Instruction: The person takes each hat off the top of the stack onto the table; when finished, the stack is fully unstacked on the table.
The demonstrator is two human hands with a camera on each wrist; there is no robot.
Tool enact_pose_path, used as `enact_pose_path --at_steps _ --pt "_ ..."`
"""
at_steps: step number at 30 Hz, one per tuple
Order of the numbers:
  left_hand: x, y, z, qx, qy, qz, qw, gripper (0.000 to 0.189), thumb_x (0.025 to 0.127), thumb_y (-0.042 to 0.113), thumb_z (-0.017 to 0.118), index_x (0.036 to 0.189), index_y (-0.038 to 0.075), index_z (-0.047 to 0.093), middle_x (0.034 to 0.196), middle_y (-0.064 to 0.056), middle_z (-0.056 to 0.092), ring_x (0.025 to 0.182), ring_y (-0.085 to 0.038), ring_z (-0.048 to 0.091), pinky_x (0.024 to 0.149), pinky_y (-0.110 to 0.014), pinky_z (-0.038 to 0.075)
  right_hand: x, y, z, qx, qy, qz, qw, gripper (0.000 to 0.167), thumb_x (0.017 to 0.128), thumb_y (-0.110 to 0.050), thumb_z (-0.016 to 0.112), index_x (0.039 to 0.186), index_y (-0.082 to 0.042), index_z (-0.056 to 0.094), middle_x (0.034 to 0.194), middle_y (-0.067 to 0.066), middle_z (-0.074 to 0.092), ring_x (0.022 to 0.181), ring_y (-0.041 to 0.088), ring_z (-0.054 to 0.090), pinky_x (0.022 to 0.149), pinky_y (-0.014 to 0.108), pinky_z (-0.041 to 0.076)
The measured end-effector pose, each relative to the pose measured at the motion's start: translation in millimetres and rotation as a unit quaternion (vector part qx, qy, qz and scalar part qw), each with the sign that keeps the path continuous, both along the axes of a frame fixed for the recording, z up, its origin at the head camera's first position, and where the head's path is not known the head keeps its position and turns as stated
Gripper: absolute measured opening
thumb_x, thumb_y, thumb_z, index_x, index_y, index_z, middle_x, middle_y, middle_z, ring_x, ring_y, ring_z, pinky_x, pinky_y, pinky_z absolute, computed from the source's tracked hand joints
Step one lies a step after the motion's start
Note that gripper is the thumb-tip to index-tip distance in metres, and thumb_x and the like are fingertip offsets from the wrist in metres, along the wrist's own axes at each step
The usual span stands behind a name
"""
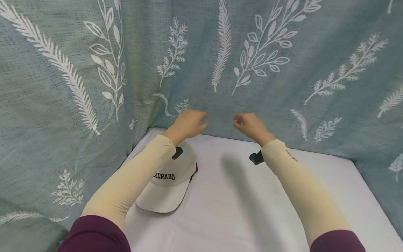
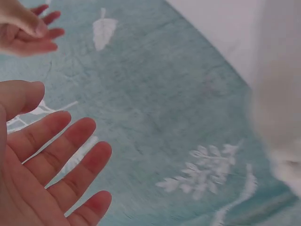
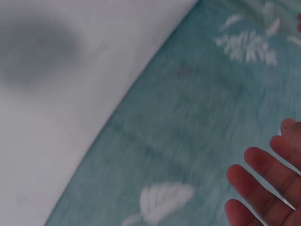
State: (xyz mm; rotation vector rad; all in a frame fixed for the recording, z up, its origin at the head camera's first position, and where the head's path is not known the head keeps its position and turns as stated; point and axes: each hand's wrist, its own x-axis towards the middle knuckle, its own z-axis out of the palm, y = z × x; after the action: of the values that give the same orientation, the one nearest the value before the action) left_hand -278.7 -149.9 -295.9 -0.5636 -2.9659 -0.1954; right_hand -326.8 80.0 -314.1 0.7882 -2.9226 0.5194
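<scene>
Both hands are raised above the far part of a white table, facing each other with a gap between them. In the head view the left hand point(image 1: 189, 123) has nothing in its grasp; its spread, relaxed fingers point(image 2: 77, 157) show in the left wrist view. Opposite it, the right hand point(image 1: 252, 126) is likewise bare, its fingers point(image 3: 263, 181) loosely extended in the right wrist view. Below the left forearm lies a pale baseball cap point(image 1: 167, 194) with dark lettering ending in "OLORADO" and its brim toward me. The left sleeve covers part of the cap's crown.
The white table point(image 1: 214, 210) carries the cap on its left side. Blue-green curtains point(image 1: 201, 63) with white leaf prints hang along the back and both sides. Dark wrist-camera mounts point(image 1: 256, 158) stick out under the cream sleeves. An arm's shadow crosses the tabletop.
</scene>
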Motion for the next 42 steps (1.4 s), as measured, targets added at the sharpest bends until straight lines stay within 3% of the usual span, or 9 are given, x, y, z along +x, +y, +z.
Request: enact_pose_path --at_steps 4,10,16,23,29,33,37,40,42 --pt "16.5 -17.2 -10.9 0.021 0.017 -0.003 0.9996 0.036 0.093 0.029 0.054 0.124 0.011 0.057 0.115 -0.007 0.063 0.101 -0.022 0.060 0.082 -0.042 0.049 0.3 -15 -5.8 -0.036 -0.020 0.029 0.9987 0.028 0.093 -0.018 0.055 0.116 -0.004 0.061 0.105 0.015 0.064 0.094 0.027 0.061 0.080 0.041 0.050" --pt "41.9 -49.9 -29.4 0.089 0.042 0.029 0.9948 0.032 0.091 0.026 0.056 0.118 0.010 0.061 0.106 -0.006 0.066 0.097 -0.024 0.060 0.082 -0.042 0.047 1.8 -37 -24.2 -0.069 -0.021 0.047 0.9963 0.026 0.093 -0.020 0.056 0.112 -0.006 0.064 0.100 0.012 0.066 0.088 0.025 0.062 0.075 0.040 0.051" --pt "67.3 -89.4 -56.8 0.160 0.054 0.079 0.9824 0.025 0.091 0.022 0.058 0.112 0.009 0.065 0.096 -0.005 0.066 0.086 -0.021 0.060 0.069 -0.038 0.049 0.6 -53 -55.5 -0.081 -0.010 0.056 0.9951 0.024 0.092 -0.021 0.057 0.108 -0.006 0.067 0.094 0.009 0.068 0.084 0.022 0.062 0.072 0.038 0.051" --pt "82.2 -128.0 -85.8 0.227 0.082 0.085 0.9666 0.008 0.087 0.013 0.063 0.086 0.006 0.068 0.078 -0.004 0.065 0.072 -0.019 0.058 0.065 -0.034 0.047 -4.7 -69 -74.7 -0.114 -0.006 0.047 0.9923 0.024 0.092 -0.023 0.056 0.103 -0.006 0.068 0.091 0.008 0.066 0.079 0.021 0.059 0.064 0.035 0.049" --pt "108.8 -152.2 -128.0 0.255 -0.005 0.127 0.9587 0.007 0.086 0.013 0.064 0.081 0.008 0.067 0.074 0.001 0.063 0.067 -0.013 0.055 0.061 -0.031 0.045 -0.2 -86 -102.1 -0.115 -0.048 0.046 0.9911 0.025 0.092 -0.023 0.055 0.105 -0.005 0.068 0.094 0.009 0.066 0.084 0.022 0.061 0.072 0.037 0.050" --pt "130.7 -161.1 -152.1 0.282 -0.105 0.190 0.9347 0.010 0.085 0.013 0.063 0.084 0.004 0.063 0.072 -0.001 0.060 0.066 -0.013 0.056 0.059 -0.031 0.046 6.9 -103 -127.6 -0.155 -0.137 0.048 0.9771 0.027 0.094 -0.023 0.052 0.105 -0.003 0.067 0.088 0.009 0.066 0.073 0.023 0.064 0.064 0.034 0.052" --pt "148.5 -165.9 -166.1 0.337 -0.193 0.243 0.8889 0.020 0.084 0.014 0.062 0.092 -0.004 0.058 0.068 -0.004 0.059 0.058 -0.015 0.057 0.051 -0.029 0.048 15.2 -118 -141.5 -0.212 -0.236 0.027 0.9481 0.031 0.095 -0.025 0.048 0.096 0.000 0.066 0.081 0.008 0.065 0.067 0.026 0.064 0.058 0.038 0.053" --pt "157.5 -169.5 -171.4 0.371 -0.220 0.271 0.8606 0.019 0.085 0.013 0.062 0.091 -0.005 0.058 0.064 -0.005 0.058 0.053 -0.014 0.054 0.048 -0.027 0.047 19.2 -125 -142.3 -0.247 -0.292 0.008 0.9239 0.033 0.096 -0.028 0.048 0.091 0.000 0.065 0.081 0.006 0.063 0.067 0.023 0.063 0.059 0.038 0.053" --pt "161.0 -172.2 -173.0 0.387 -0.224 0.283 0.8486 0.016 0.085 0.012 0.061 0.088 -0.004 0.058 0.062 -0.004 0.058 0.050 -0.013 0.052 0.047 -0.025 0.045 19.3 -129 -139.8 -0.268 -0.332 0.002 0.9044 0.034 0.096 -0.030 0.048 0.093 0.000 0.064 0.082 0.006 0.061 0.067 0.020 0.061 0.061 0.035 0.052"
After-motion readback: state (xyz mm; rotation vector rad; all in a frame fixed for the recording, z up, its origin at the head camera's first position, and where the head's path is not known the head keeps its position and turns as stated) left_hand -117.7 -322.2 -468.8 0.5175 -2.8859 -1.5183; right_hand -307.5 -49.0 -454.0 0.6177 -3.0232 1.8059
